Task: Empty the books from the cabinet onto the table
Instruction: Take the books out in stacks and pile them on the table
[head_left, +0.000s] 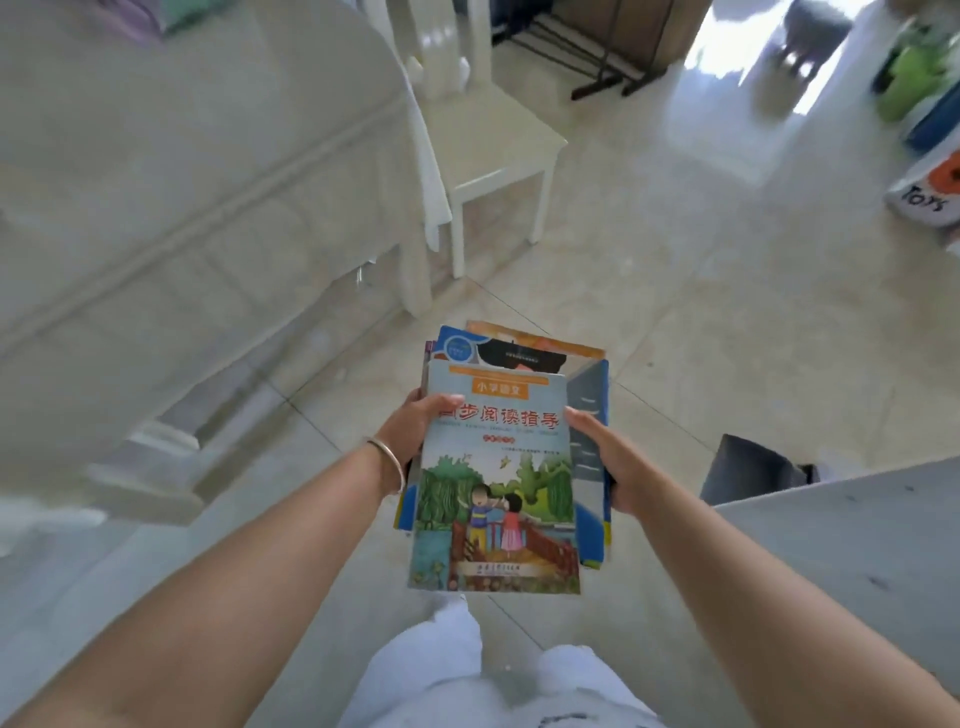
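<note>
Item: stack of books (496, 467), several thin volumes, held flat above the tiled floor (675, 291) between both hands, in front of the person's white-trousered legs (467, 675).

Top volume: pale blue cover with an orange title band, red Chinese characters, and a drawing of two children on a red bridge among green trees. Beneath it, edges of further books stick out on the far side and to the right, in blue, orange and black; their number cannot be told.

Left hand (410, 431): clamped on the stack's left edge, thumb curled over the top cover, fingers hidden underneath. A silver bangle (387, 462) sits on its wrist.

Right hand (605, 457): gripping the stack's right edge, thumb lying along the cover's side, fingers hidden below.

Surroundings: a tabletop under a pale cloth (182, 156) lies far left of the left hand, blurred; a white chair (498, 150) stands beyond the stack; a grey surface (857, 545) lies just right of the right forearm.
</note>
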